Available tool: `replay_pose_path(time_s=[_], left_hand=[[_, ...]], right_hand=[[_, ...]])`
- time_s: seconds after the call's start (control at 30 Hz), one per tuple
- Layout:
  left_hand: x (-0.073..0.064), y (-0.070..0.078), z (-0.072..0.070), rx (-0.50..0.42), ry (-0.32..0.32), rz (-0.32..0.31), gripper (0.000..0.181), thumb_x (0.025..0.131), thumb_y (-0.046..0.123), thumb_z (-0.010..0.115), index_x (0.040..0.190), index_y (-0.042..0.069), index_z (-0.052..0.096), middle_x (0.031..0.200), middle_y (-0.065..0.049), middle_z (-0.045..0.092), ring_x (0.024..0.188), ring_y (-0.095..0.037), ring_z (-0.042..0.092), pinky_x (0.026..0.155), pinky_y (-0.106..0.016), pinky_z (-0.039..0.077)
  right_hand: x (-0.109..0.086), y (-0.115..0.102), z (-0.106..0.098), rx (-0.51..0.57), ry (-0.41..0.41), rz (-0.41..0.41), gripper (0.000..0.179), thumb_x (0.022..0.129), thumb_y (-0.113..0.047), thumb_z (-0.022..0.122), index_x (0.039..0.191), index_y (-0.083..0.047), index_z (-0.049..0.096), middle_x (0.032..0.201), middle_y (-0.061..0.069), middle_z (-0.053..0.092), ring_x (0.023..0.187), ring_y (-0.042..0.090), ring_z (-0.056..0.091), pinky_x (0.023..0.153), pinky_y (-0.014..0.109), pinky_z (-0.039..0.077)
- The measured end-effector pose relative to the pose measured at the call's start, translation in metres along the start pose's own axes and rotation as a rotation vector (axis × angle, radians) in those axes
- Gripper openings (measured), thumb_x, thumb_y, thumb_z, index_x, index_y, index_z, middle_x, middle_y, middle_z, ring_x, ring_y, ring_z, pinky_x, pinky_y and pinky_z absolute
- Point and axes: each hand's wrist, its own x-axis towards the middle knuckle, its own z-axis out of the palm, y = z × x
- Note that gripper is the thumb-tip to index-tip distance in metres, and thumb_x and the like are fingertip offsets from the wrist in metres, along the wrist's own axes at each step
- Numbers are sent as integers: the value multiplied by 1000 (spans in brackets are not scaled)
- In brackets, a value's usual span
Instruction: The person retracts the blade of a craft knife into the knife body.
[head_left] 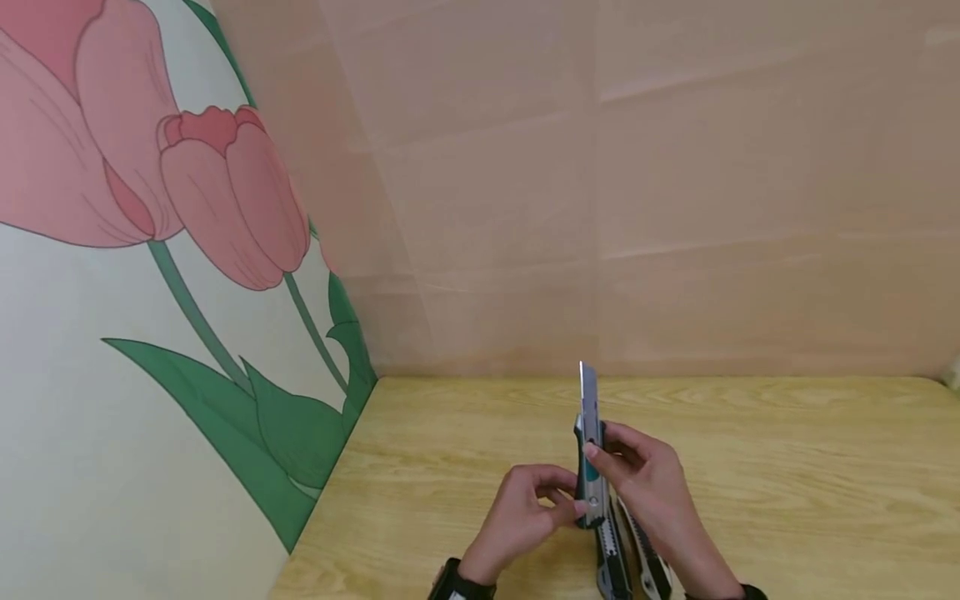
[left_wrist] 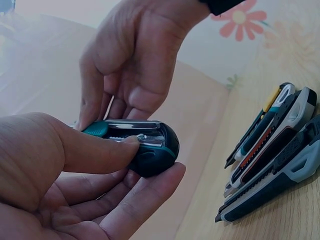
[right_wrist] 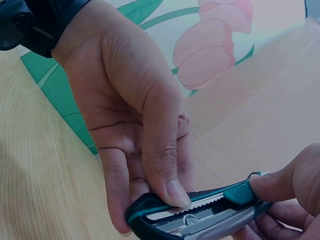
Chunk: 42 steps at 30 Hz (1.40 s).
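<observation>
Upright above the table, a utility knife (head_left: 589,433) with a teal slider (right_wrist: 239,194) points its long extended blade (head_left: 588,387) upward. My left hand (head_left: 525,504) pinches its dark rounded bottom end, thumb on one side and fingers behind. My right hand (head_left: 656,479) grips it higher up, with the thumb touching at the slider in the right wrist view. In the left wrist view the blade is hidden behind the hands, while the knife's butt end (left_wrist: 159,152) shows clearly.
Several other utility knives (left_wrist: 280,165) lie side by side on the wood-grain table (head_left: 787,483), close below the hands. A wall with painted tulips (head_left: 232,200) stands at the left, and a tan sheet (head_left: 637,208) covers the back.
</observation>
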Motion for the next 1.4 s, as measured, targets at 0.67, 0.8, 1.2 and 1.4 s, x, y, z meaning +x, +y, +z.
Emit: replay_pose_path(time_s=[0.67, 0.8, 1.2, 1.4], left_hand=[[0, -2, 0, -10, 5, -17, 18, 80, 21, 74, 96, 14, 73, 88, 4, 71, 69, -10, 67, 61, -25, 54], [-1, -1, 0, -14, 2, -6, 18, 80, 19, 73, 97, 13, 72, 89, 3, 72, 69, -11, 67, 60, -24, 53], [-1, -1, -2, -47, 2, -11, 18, 79, 16, 74, 96, 11, 72, 88, 1, 72, 68, -11, 67, 61, -26, 56], [-1, -1, -3, -35, 12, -32, 18, 78, 18, 75, 95, 13, 73, 87, 3, 72, 69, -11, 67, 61, -26, 55]], right_hand=[[-1, 0, 1, -21, -5, -19, 43, 86, -27, 69, 123, -7, 62, 110, 13, 66, 93, 17, 65, 78, 21, 53], [-2, 0, 1, -12, -13, -15, 44, 86, -26, 69, 124, -6, 61, 112, 13, 66, 95, 17, 65, 79, 21, 53], [0, -1, 2, -15, -43, 0, 44, 86, -23, 69, 126, -8, 60, 112, 13, 65, 97, 19, 64, 81, 23, 53], [1, 0, 3, -23, -48, 7, 44, 86, -24, 70, 126, -9, 60, 112, 13, 65, 97, 19, 64, 82, 23, 52]])
